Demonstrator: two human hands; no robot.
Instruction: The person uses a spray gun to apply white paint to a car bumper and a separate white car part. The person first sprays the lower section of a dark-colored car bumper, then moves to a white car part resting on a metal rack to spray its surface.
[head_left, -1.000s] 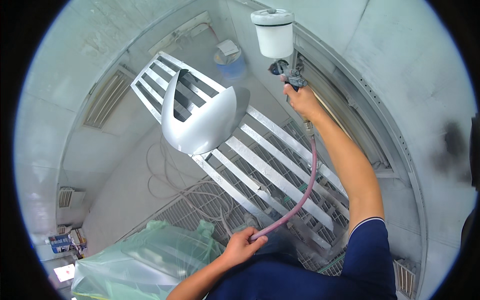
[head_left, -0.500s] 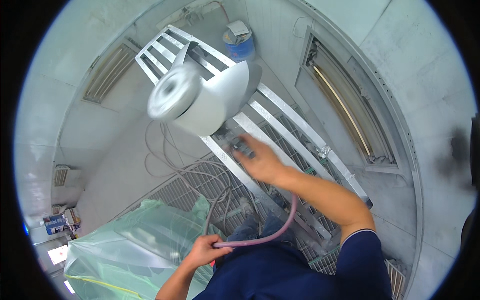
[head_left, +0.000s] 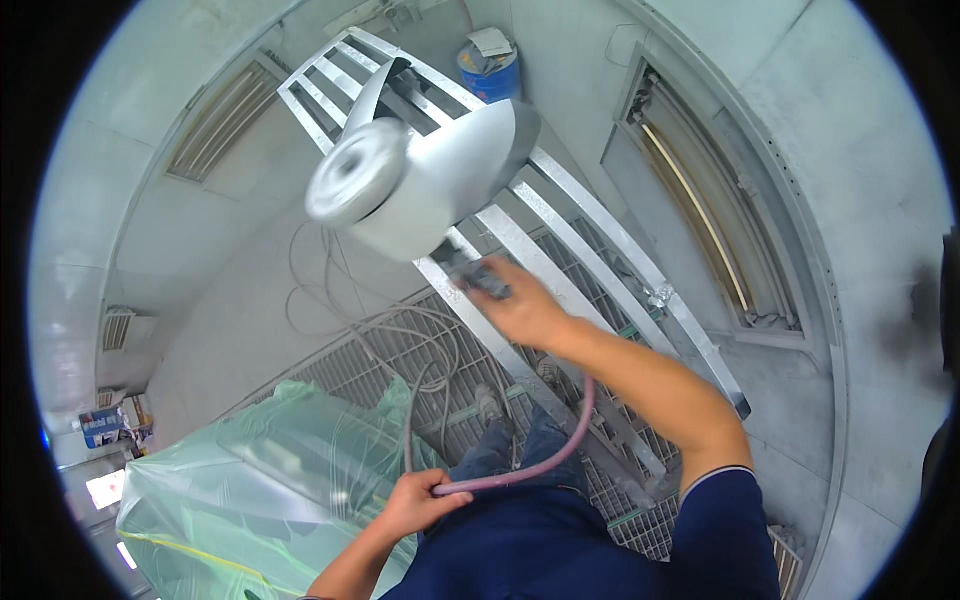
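Note:
My right hand [head_left: 525, 308] is wrapped around the dark handle of what looks like a spray gun [head_left: 478, 275]. A blurred white cup [head_left: 400, 222] with a round lid [head_left: 350, 175] sits at its far end. Behind the cup, a curved silver-grey panel [head_left: 480, 150] rests on a slatted metal rack [head_left: 545, 205]; whether the cup touches it I cannot tell. From below my right forearm a pinkish hose [head_left: 555, 460] loops down to my left hand [head_left: 415, 503]. That hand is closed around the hose near my waist, and the hose's greyer length runs on toward the floor.
Green plastic sheeting [head_left: 290, 470] drapes a bulky shape at the lower left. Loose hose coils [head_left: 400, 320] lie over the floor grating [head_left: 640, 535]. A blue bucket [head_left: 492, 82] stands beyond the rack. Pale walls hold recessed light fixtures [head_left: 705, 215].
The view has shifted slightly, carrying the rack and bucket with it. My right hand and the gun stay at the silver panel with only slight movement. My left hand keeps its hold on the hose.

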